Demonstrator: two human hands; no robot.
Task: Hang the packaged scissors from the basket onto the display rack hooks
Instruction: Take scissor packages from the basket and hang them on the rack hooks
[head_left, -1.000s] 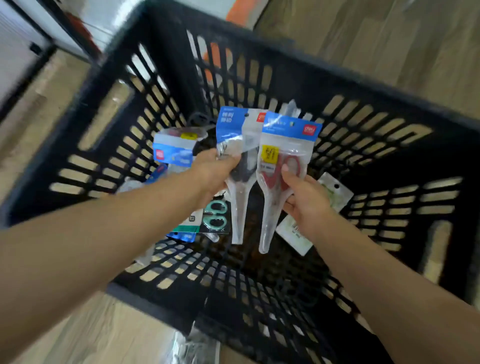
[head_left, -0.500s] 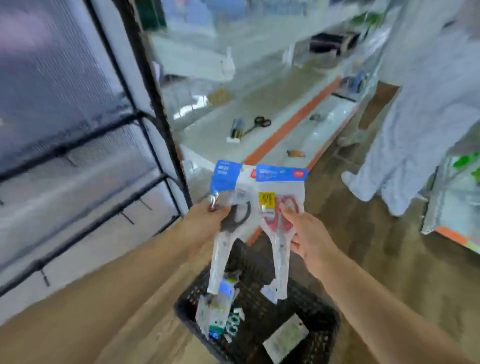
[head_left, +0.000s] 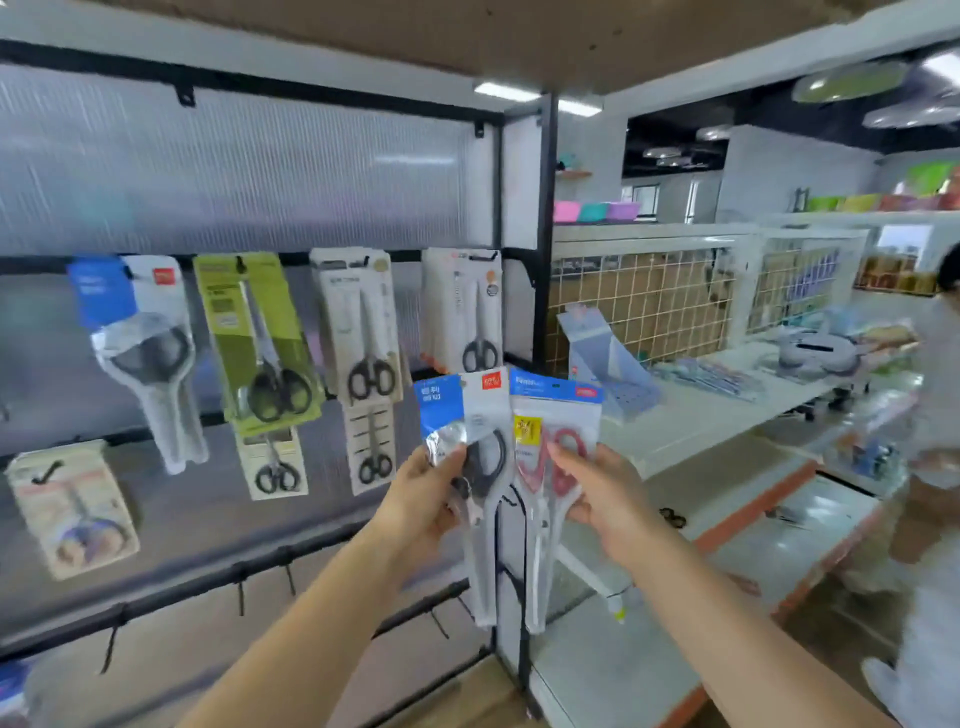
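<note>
My left hand (head_left: 423, 496) grips a clear pack of black-handled scissors (head_left: 480, 441) with a blue header card. My right hand (head_left: 605, 491) holds a second pack, red-handled scissors (head_left: 558, 441) with a yellow sticker. Both packs hang tips down, side by side, in front of the rack's black right post (head_left: 545, 234). The display rack (head_left: 260, 171) fills the left half, with several scissors packs hanging on its hooks. A matching blue-header pack (head_left: 140, 348) hangs at the far left. Bare hooks (head_left: 241, 597) stick out of the lowest rail. The basket is out of view.
White shelving (head_left: 701, 415) with orange edges runs off to the right behind the packs, carrying small goods and a white wire grid panel (head_left: 649, 306). A person in light clothes (head_left: 930, 493) stands at the right edge. Wooden floor shows at the bottom.
The view has swung up from the basket to the rack. Both hands have lifted their two packs to chest height in front of the hanging scissors.
</note>
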